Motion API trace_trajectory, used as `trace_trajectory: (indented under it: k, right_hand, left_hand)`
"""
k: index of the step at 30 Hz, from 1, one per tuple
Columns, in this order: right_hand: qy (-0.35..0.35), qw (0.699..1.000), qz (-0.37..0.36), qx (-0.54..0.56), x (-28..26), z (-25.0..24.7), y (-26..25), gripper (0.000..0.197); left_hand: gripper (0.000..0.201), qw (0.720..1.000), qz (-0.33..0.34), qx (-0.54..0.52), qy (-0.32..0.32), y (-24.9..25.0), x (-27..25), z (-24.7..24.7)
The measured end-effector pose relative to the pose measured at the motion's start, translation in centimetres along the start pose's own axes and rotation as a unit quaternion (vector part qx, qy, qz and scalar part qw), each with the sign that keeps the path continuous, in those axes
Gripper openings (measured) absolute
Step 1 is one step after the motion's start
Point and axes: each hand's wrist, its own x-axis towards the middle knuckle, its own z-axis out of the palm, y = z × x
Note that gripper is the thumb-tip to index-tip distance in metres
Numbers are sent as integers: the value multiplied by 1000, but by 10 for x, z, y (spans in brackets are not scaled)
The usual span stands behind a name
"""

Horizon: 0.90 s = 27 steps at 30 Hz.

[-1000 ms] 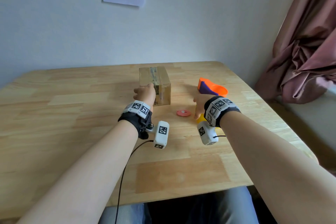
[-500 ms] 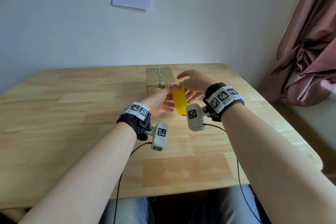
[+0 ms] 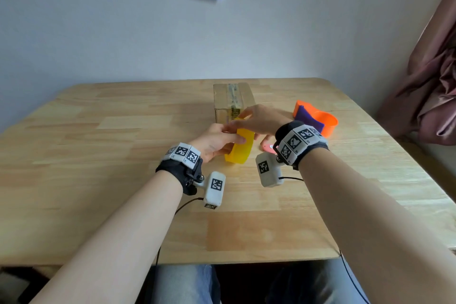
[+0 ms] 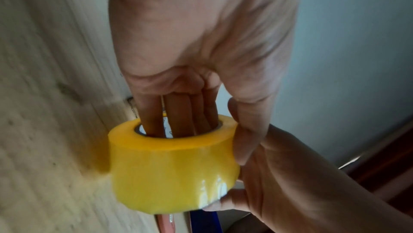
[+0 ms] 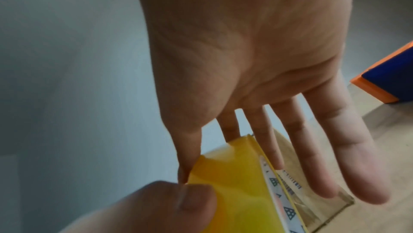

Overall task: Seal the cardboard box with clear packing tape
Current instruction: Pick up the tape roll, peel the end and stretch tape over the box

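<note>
A yellowish roll of packing tape [image 3: 240,147] is held above the table, just in front of the cardboard box [image 3: 232,100]. My left hand [image 3: 222,140] grips the tape roll [image 4: 172,164]: the left hand's fingers [image 4: 178,111] go through its core and the thumb lies on the outside. My right hand [image 3: 249,118] meets the roll from the right. In the right wrist view the right hand [image 5: 208,157] pinches the tape roll [image 5: 232,183] at its top edge with thumb and index finger, the other fingers straight. The box [image 5: 317,194] stands behind, with old tape along its top seam.
An orange and purple tape dispenser [image 3: 317,118] lies to the right of the box. A small pink disc [image 3: 267,147] lies on the wooden table [image 3: 123,180] under my right wrist. A pink curtain [image 3: 434,96] hangs at the far right.
My left hand left the box and my right hand lifted the tape roll off the table. Both hands now hold the roll together, left fingers through its core.
</note>
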Motion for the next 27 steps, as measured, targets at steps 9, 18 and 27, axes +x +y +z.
trace_trajectory:
  k: [9, 18, 27]
  right_hand:
    - [32, 999, 13, 40, 5, -8, 2, 32]
    - [-1, 999, -12, -31, 9, -9, -5, 18]
    - [0, 1000, -27, -14, 11, -7, -2, 23]
  left_hand:
    - [73, 996, -35, 64, -45, 1, 6, 9]
    - [62, 997, -45, 64, -20, 3, 11, 12]
    - [40, 997, -42, 58, -34, 5, 7, 9]
